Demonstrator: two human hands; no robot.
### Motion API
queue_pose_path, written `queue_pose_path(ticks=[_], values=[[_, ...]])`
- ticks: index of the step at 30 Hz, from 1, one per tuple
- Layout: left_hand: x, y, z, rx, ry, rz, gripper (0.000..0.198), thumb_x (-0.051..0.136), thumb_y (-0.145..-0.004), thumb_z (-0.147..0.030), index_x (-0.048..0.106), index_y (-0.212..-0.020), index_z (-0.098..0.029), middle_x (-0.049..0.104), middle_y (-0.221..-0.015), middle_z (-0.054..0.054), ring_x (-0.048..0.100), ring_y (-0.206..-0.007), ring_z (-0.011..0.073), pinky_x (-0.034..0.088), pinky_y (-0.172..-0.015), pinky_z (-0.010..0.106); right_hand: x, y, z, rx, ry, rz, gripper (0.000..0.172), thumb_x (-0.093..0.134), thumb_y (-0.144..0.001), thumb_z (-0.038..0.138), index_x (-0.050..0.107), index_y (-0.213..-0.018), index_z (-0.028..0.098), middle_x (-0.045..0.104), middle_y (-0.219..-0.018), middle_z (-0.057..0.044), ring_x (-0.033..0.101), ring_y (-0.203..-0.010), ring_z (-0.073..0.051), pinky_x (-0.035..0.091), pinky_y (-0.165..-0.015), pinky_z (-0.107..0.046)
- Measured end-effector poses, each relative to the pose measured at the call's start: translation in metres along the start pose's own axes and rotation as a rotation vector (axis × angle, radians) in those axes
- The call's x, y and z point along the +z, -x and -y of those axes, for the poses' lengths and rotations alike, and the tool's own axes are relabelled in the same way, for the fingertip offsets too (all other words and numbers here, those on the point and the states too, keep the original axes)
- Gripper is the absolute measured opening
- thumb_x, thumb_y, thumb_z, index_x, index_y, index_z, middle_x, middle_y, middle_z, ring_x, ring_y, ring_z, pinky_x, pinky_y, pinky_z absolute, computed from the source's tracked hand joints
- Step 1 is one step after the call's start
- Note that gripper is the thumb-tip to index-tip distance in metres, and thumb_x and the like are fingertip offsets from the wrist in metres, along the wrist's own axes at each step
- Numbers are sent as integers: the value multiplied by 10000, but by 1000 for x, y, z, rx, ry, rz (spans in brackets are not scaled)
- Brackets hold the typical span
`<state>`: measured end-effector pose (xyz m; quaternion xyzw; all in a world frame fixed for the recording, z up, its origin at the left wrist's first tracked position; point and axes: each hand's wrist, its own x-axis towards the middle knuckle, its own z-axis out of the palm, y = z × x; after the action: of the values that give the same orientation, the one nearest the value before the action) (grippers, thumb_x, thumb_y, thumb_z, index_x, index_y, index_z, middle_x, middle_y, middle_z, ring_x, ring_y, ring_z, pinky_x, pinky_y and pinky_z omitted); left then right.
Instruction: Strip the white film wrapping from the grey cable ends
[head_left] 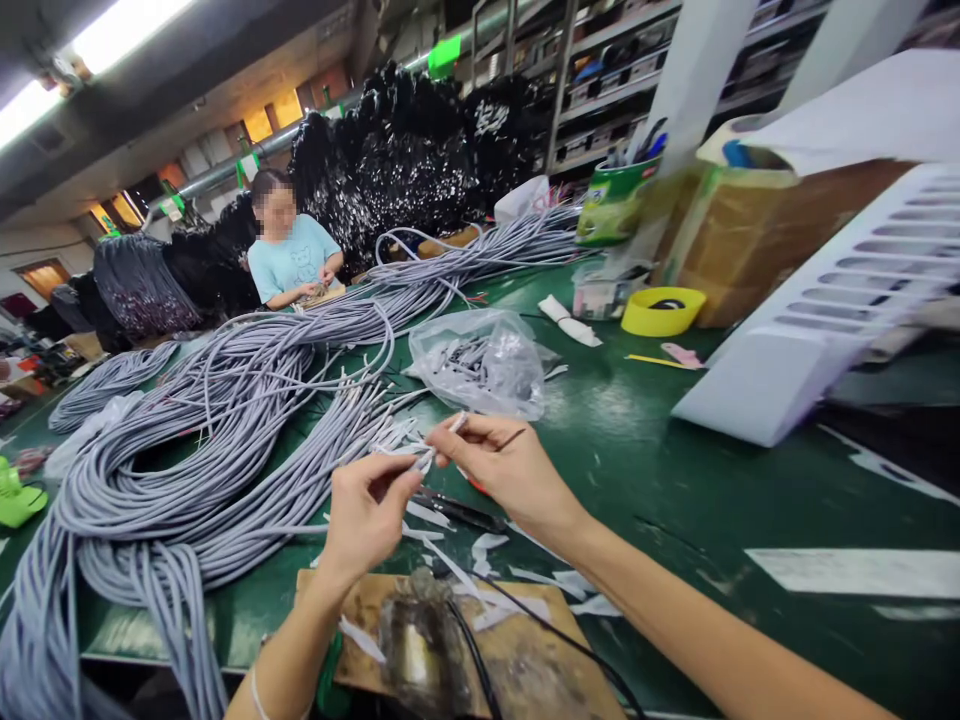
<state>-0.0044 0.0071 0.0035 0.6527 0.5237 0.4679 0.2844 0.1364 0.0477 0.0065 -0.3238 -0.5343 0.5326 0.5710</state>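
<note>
My left hand [367, 515] is pinched on the end of a grey cable [416, 462] above the green table [675, 470]. My right hand [502, 465] is closed too, pinching the cable's tip and a thin dark wire piece that sticks out to the right. The two hands nearly touch. Below them lie a black-handled tool [457, 512] and a worn wooden board [517, 650] with a metal part on it. White scraps [487, 548] of stripped sheath lie around.
Big bundles of grey cable [225, 430] cover the left of the table. A clear plastic bag [484, 362] of small parts lies ahead. A yellow bowl [663, 310], a cardboard box [757, 230] and a white vented panel [825, 310] stand right. A seated person [289, 250] works at the far side.
</note>
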Motion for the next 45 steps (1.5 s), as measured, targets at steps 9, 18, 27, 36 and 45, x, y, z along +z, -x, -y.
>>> queue_pose_path(ticks=[9,18,27,36,45], values=[[6,8,-4,-27,65,-39,205,547,-770,-234,703,-823,-112,680,-724,78,601,-637,149,442,-518,214,11,9,-10,75,-19,-11,374,704,-584,498,559,-575,154,518,-468,28,443,-441,-76,367,-443,-212],[4,7,-2,-88,125,-173,284,522,-799,-277,684,-984,-134,694,-837,84,631,-747,178,479,-526,222,2,12,-5,-269,637,-15,290,451,-832,440,594,-852,188,561,-606,8,451,-460,-93,344,-445,-215],[4,8,-2,-56,93,-177,280,525,-811,-278,688,-996,-145,643,-681,51,609,-689,162,487,-576,233,8,22,-11,-527,952,-4,343,402,-890,253,569,-601,177,594,-553,5,519,-495,-103,339,-511,-217],[4,8,-1,19,15,-136,266,501,-835,-262,685,-994,-155,663,-764,62,577,-629,136,452,-551,219,8,21,-10,-502,937,-2,382,386,-887,289,519,-548,176,525,-479,21,405,-409,-78,300,-454,-206],[5,8,1,49,-83,-131,261,528,-814,-252,690,-1000,-169,644,-711,56,531,-573,117,408,-490,202,8,19,-11,-304,770,71,419,363,-876,344,485,-512,176,418,-411,36,350,-373,-69,273,-369,-189]])
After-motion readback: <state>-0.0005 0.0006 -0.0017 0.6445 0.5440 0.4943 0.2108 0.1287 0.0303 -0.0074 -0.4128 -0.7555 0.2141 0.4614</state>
